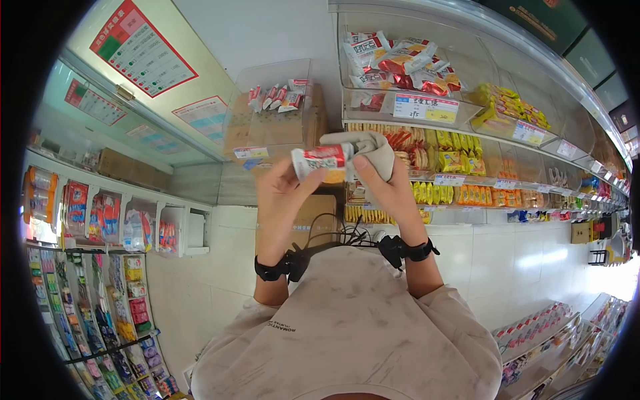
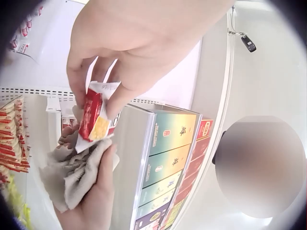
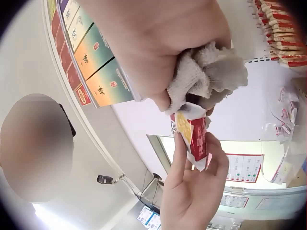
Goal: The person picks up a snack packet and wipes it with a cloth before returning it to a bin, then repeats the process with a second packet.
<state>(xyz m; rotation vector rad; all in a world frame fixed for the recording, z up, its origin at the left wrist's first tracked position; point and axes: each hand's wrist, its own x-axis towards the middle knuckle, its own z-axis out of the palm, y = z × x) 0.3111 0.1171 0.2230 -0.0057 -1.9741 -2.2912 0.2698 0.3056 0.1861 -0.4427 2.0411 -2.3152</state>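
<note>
In the head view a red and white snack packet [image 1: 321,159] is pinched by the left hand [image 1: 283,200] at its left end. The right hand [image 1: 393,193] grips a crumpled grey cloth [image 1: 373,150], which meets the packet's right end. From the left wrist view, the left hand [image 2: 129,38] has thumb and fingers on the packet [image 2: 93,117], above the cloth [image 2: 79,177]. The right wrist view shows the right hand [image 3: 168,38] curled round the cloth [image 3: 211,72], with the packet [image 3: 194,134] against it.
A clear bin [image 1: 403,63] of similar packets stands at the upper right, over shelves of yellow snacks [image 1: 460,150]. Ahead, a cardboard box [image 1: 263,130] carries a clear tray with several small packets [image 1: 277,97]. White racks [image 1: 187,230] stand on the left.
</note>
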